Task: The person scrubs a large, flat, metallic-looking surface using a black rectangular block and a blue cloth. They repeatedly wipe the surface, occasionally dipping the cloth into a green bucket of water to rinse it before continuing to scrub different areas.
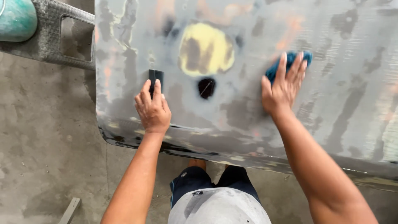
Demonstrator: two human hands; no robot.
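Head camera looks straight down past a pale grey shirt (217,207) and dark shorts (195,180) to a rough, stained concrete floor (45,157), where a short strip of wood (69,210) lies at the lower left. Just beyond, both bare forearms reach onto a large, gently curved sheet-metal car body panel (340,103), sanded dull grey and mottled with darker streaks, orange-pink patches and a rounded lower edge. The left hand (152,110) has its fingers curled around a small black rectangular sanding block (156,79), pressing it flat against the panel near its left edge. The right hand (284,87) lies spread, fingers extended and flat on a crumpled blue cloth pad (290,64), holding it down against the metal. Between the hands sits a small dark spot (206,87), and just above it a round patch of yellow body filler (206,49) with a grey worn centre. Farther off, at the upper left, are a textured grey frame (54,37) and a teal rounded object (15,18).
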